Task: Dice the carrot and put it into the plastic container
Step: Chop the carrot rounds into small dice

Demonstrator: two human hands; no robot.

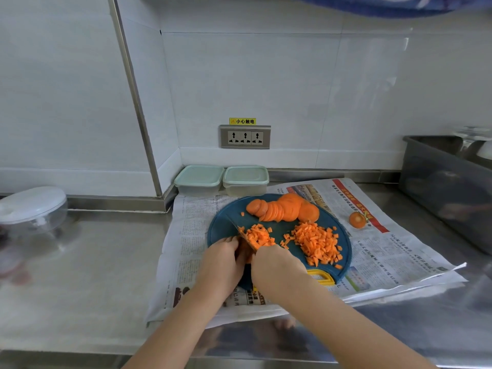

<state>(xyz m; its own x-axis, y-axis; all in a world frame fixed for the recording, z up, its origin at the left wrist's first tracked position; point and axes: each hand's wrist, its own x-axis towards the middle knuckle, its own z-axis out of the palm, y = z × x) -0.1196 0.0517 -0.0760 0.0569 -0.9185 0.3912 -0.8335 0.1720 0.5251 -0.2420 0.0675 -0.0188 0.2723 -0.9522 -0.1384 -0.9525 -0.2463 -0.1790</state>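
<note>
Mid-frame, on a round, matte dark-blue cutting board [221, 230] over crinkled newspaper [191, 230] on the brushed-steel desk [93, 262]: thin carrot discs [282, 209] fanned along the top, small diced cubes [316, 242] heaped at right. Right hand [277, 267] fingers clamped round the knife [246, 237], flat blade angled up-left. Left hand [222, 259] fingers bent together, tips pinning carrot strips [245, 253] beside the blade. Above the board, two squarish translucent plastic containers [199, 179], pale-green lids on.

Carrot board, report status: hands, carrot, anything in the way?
Left hand holds carrot strips; right hand grips knife. Diced pile on cutting board, slices undiced. Both plastic containers lidded.
</note>
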